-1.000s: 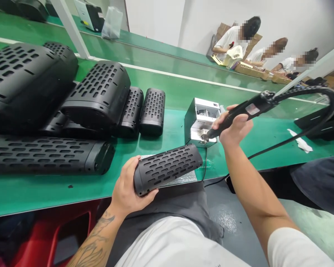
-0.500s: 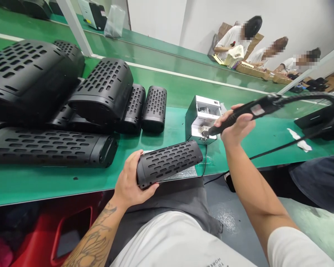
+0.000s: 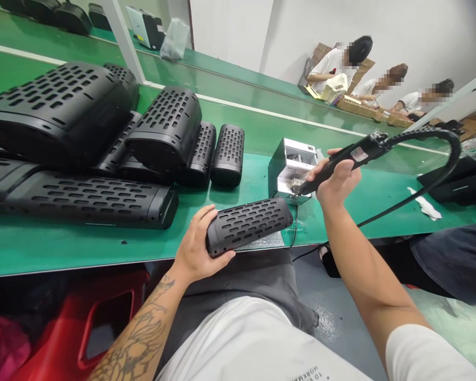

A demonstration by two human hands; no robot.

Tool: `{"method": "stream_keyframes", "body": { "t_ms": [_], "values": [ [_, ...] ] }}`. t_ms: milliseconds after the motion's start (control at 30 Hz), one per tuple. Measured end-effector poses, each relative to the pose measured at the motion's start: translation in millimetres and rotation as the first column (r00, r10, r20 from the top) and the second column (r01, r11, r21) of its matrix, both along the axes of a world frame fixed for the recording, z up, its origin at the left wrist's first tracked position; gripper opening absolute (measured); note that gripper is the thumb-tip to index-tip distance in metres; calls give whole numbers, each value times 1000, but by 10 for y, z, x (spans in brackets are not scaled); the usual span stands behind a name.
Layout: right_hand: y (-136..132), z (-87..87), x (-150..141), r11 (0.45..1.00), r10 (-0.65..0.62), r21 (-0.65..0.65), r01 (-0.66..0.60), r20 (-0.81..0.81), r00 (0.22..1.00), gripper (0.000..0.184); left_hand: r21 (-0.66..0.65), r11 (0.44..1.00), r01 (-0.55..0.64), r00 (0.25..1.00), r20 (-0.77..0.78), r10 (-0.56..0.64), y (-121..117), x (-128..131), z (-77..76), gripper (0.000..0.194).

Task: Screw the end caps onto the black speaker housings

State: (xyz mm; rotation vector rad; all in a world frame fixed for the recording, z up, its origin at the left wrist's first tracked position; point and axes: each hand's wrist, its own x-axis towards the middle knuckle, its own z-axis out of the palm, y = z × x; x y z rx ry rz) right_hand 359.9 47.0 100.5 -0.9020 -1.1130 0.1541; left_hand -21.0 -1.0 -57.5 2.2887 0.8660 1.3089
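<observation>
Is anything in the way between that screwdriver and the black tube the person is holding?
Nothing visible blocks it. Between the black corded electric screwdriver in the right hand and the black perforated cylindrical housing in the left hand lies only green bench; a thin black cable runs past the housing's far end.

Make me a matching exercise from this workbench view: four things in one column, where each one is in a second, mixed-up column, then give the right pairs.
Things:
1. Black slotted tube
2. Electric screwdriver
3. Small white machine
4. Crumpled white scrap

Places:
A. In the right hand
B. Lying toward the right of the green bench
C. In the left hand
D. Just behind the screwdriver's tip

Pairs: 1-C, 2-A, 3-D, 4-B
</observation>
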Motion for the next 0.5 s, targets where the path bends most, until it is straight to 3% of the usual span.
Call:
{"method": "stream_keyframes", "body": {
  "t_ms": [100, 200, 233, 300, 333, 400, 500],
  "values": [
    [-196, 198, -246, 999, 35, 15, -34, -76, 996, 70, -8, 1000, 3, 1000, 0, -3, 6, 13, -9, 117],
    [-548, 497, -605, 963, 268, 82, -257, -182, 946, 68, -3, 1000, 10, 1000, 2, -10, 13, 22, -2, 117],
    [-678, 597, -732, 925, 380, 79, -371, -184, 907, 70, -4, 1000, 11, 1000, -1, -11, 15, 22, 3, 117],
    [-906, 753, -980, 778, 586, -152, -610, -177, 791, 63, -15, 1000, 13, 1000, -15, -13, 18, 21, 13, 116],
    [-989, 792, -1102, 722, 632, -211, -659, -186, 752, 60, -22, 1000, 15, 1000, -21, -15, 18, 20, 17, 116],
    [-1073, 778, -1337, 677, 671, -235, -698, -192, 716, 57, -33, 999, 17, 1000, -25, -17, 13, 23, 24, 116],
    [-1015, 578, -1626, 693, 672, -190, -696, -183, 718, 61, -35, 999, 10, 1000, -11, -10, -3, 39, 29, 113]
  ]
}}
